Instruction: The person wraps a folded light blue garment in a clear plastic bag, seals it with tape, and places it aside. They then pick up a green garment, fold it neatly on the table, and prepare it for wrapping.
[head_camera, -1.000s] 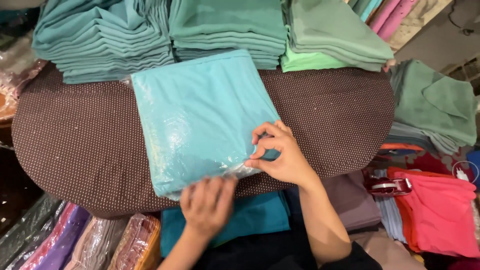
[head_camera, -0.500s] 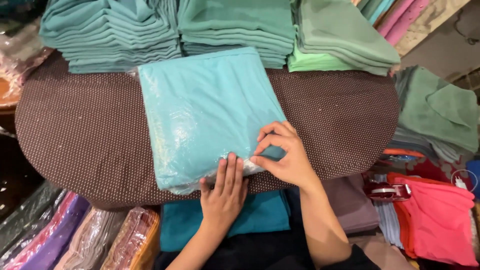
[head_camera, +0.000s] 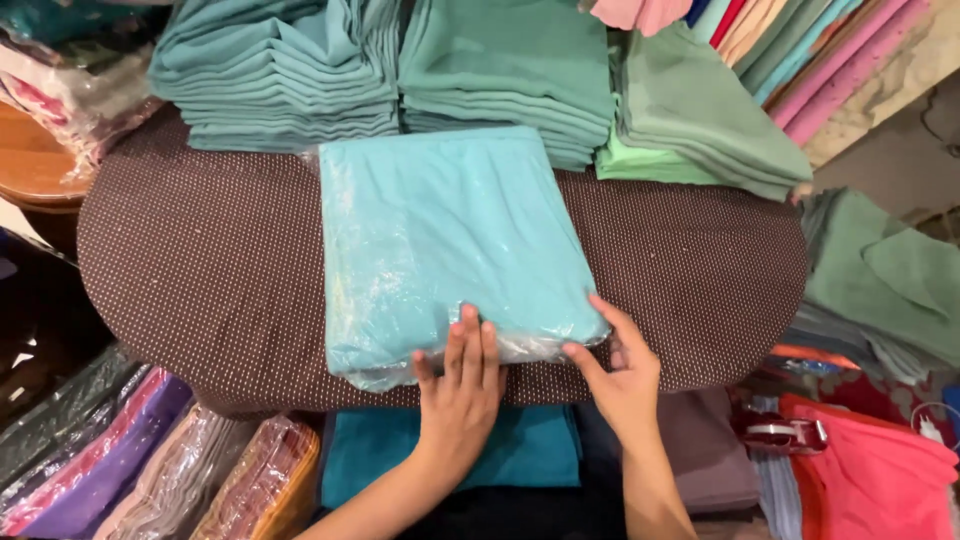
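While flat, left hand (head_camera: 462, 385) presses bagged turquoise cloth (head_camera: 450, 240); right hand (head_camera: 625, 375) open, touching its corner.

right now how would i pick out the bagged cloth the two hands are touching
Find the long brown dotted pad with rounded ends, backed by stacks of folded teal and green cloth. At its middle lies one flat folded light turquoise cloth in a clear plastic bag, with the left hand and right hand at its near edge. Unlike its neighbours, it lies alone and is shiny with plastic.
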